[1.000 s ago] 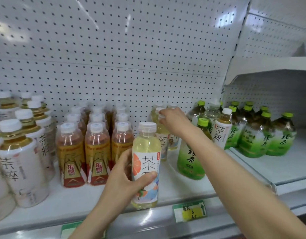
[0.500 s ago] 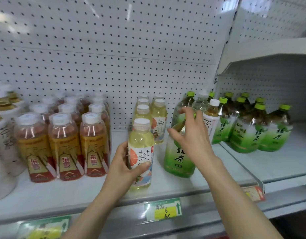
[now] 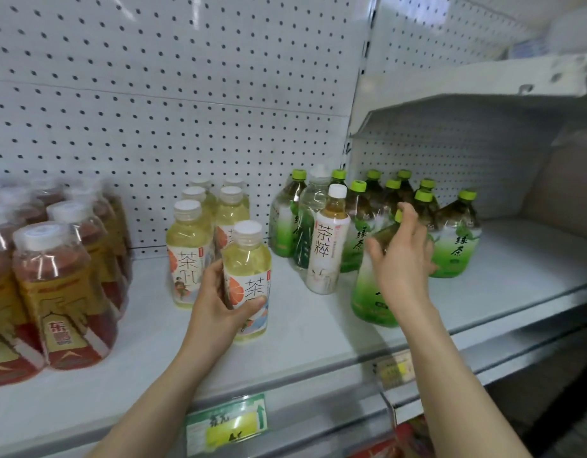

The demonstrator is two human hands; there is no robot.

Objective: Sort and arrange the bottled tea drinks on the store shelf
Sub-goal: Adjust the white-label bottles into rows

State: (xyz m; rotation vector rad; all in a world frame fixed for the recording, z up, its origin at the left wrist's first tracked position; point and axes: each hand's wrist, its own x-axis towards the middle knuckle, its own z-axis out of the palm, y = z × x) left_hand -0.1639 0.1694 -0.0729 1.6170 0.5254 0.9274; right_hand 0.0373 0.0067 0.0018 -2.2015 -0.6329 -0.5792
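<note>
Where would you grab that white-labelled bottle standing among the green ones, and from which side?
Take the white-labelled bottle round its straight labelled middle, coming from the front. It stands upright, nearer the shelf edge than its neighbours, so its front is open, while a clear bottle and green bottles stand close at its sides and back.
</note>
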